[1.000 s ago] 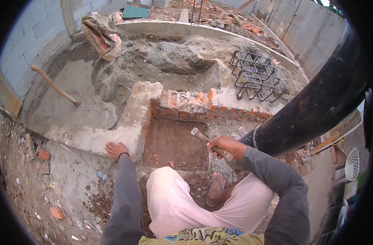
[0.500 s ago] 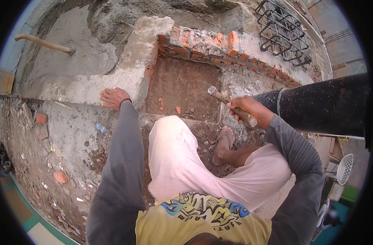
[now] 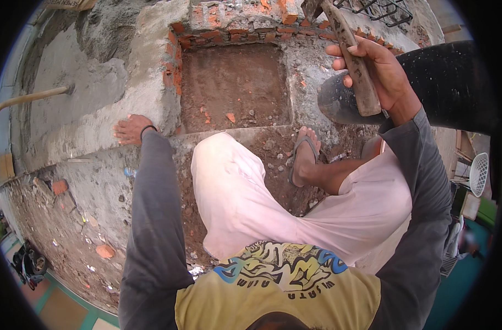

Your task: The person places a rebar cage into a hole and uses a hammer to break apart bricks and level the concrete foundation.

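Note:
My left hand (image 3: pixel 132 130) lies flat with fingers stretched out on a rough concrete ledge (image 3: pixel 110 107), left of a square dirt recess (image 3: pixel 234 82). My right hand (image 3: pixel 383 77) is raised at the upper right and wrapped round the handle of a hammer (image 3: pixel 352 63). The hammer's thick wooden handle slants up and to the left. Its metal head reaches the top edge of the picture, above the brick wall (image 3: pixel 237 34) behind the recess. Broken orange bricks show along that wall and the recess's left side.
Behind my right hand lies a large black cylinder (image 3: pixel 449 82). A rebar cage (image 3: pixel 391 11) is at the top right. On the left, a wooden handle (image 3: pixel 31 100) sticks out of wet grey mortar (image 3: pixel 86 88). My sandalled foot (image 3: pixel 306 157) stands on rubble.
My right hand has lifted the hammer up and to the right, its head now at the top edge. My left hand still rests on the ledge. The whole view has shifted.

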Demonstrator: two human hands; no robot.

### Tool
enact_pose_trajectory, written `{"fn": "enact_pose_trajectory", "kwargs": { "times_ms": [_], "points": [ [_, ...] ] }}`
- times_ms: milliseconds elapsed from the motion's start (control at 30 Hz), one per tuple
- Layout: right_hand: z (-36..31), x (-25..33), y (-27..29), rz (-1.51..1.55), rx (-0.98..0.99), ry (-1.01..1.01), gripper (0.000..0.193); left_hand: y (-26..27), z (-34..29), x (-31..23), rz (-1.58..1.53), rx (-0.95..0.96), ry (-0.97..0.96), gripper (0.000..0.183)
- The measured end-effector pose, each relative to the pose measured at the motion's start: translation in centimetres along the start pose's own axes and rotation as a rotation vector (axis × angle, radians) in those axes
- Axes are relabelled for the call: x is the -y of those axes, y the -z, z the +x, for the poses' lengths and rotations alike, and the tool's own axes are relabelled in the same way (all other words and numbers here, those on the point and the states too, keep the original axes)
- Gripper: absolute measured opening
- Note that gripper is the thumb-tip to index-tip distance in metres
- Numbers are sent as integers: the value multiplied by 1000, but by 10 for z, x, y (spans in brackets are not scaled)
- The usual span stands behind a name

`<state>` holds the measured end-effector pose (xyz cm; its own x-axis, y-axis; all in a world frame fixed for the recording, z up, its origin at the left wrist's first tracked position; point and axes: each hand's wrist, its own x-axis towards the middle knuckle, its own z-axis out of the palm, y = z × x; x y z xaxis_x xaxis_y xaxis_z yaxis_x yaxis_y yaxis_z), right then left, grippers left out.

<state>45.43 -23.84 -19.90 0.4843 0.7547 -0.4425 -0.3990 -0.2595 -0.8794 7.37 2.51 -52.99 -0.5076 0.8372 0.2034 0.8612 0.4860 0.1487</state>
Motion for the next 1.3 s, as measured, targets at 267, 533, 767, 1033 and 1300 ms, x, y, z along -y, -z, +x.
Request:
{"fn": "enact_pose_trajectory", "kwargs": {
  "times_ms": [267,533,767,1033,1300],
  "points": [
    [26,-41,35,-63,-22,-384,12,-5,9,6,-1,-62,3,52],
    [23,-67,52,-278,26,-466,12,-4,11,5,34,-64,-31,52],
    [27,-71,40,-449,47,-388,14,14,3,-1,-24,80,8,54],
    [41,-69,41,-445,179,-511,25,11,4,-4,-89,88,11,57],
    [43,-45,16,-477,131,-219,20,4,2,1,-70,36,10,55]
  ]
}}
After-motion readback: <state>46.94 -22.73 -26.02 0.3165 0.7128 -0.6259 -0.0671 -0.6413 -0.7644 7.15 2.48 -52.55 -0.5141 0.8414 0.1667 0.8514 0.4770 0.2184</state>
